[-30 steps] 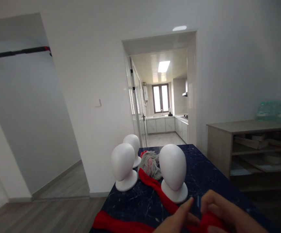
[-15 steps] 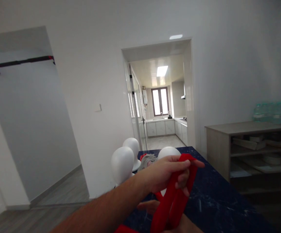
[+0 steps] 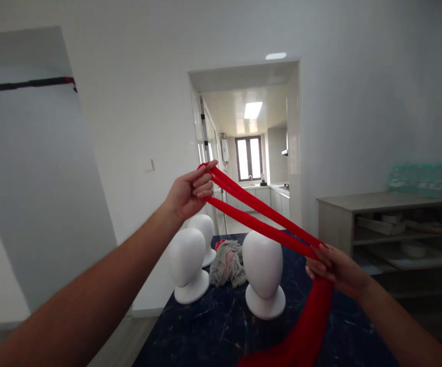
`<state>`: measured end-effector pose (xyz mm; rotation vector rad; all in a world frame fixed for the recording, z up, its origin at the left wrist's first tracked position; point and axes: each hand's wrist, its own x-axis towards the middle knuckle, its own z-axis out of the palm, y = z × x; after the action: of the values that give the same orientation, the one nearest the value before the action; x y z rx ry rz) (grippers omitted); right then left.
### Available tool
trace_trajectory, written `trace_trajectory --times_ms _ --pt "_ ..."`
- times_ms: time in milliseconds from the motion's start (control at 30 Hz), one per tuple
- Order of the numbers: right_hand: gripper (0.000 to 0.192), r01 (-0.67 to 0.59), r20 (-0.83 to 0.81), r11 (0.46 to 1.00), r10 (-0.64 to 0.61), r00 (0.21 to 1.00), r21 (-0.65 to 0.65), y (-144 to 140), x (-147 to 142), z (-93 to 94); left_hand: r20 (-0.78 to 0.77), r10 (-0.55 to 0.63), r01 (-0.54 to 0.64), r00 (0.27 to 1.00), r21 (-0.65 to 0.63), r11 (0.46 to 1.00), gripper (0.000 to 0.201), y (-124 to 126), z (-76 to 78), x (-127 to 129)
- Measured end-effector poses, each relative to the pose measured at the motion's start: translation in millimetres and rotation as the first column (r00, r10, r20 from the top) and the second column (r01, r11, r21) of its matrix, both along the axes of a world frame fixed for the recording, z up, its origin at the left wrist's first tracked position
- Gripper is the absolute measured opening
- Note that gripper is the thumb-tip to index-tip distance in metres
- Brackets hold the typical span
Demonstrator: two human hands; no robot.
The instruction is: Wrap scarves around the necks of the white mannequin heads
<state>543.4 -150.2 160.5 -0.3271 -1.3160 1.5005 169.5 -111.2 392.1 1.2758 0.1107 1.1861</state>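
The left hand (image 3: pixel 188 192) is raised above the nearest mannequin head (image 3: pixel 262 265), its grip closed on the folded end of a red scarf (image 3: pixel 259 219). The scarf runs as two taut strands down to the right hand (image 3: pixel 335 270), whose grip pinches it just right of that head; the rest hangs to the dark marbled bench (image 3: pixel 213 326). Left of the head stand two more white heads (image 3: pixel 187 262), with a grey crumpled cloth (image 3: pixel 226 262) between them

No readable text, labels, numbers or signs anywhere.
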Motion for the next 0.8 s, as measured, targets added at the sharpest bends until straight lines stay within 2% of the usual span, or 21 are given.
trace_trajectory --times_ms 167,267,333,400,500,633,733,800 --pt "0.040 0.157 0.192 0.987 -0.159 0.968 0.027 -8 37 55.0 0.065 0.065 -0.064 0.996 -0.024 0.998 0.029 8 -2.4 -9" --pt "0.034 0.172 0.319 0.985 -0.169 0.932 0.017 -11 53 70.4 0.072 0.061 -0.058 0.996 -0.045 0.997 0.028 14 -11.5 -7" --pt "0.031 0.177 0.345 0.984 -0.162 0.924 -0.011 -8 66 69.8 0.087 0.042 -0.037 0.995 -0.054 0.998 0.029 21 -21.5 -5" --pt "0.028 0.187 0.297 0.981 -0.166 0.941 -0.046 0 78 62.4 0.090 0.033 -0.026 0.995 -0.074 0.997 0.030 30 -34.2 -2" --pt "0.022 0.228 0.084 0.963 -0.218 0.972 -0.143 19 85 47.3 0.065 0.064 -0.055 0.996 -0.138 0.989 0.028 49 -55.0 5" --pt "0.017 0.331 -0.179 0.910 -0.379 0.908 -0.249 52 72 33.5 0.074 0.152 -0.130 0.986 -0.246 0.961 0.022 77 -75.2 20" --pt "0.017 0.373 -0.215 0.887 -0.434 0.875 -0.274 79 55 25.7 0.063 0.200 -0.176 0.978 -0.277 0.945 0.018 90 -83.2 34" --pt "0.016 0.385 -0.208 0.869 -0.458 0.864 -0.312 97 45 17.5 0.050 0.221 -0.198 0.974 -0.284 0.938 0.029 91 -89.9 41"
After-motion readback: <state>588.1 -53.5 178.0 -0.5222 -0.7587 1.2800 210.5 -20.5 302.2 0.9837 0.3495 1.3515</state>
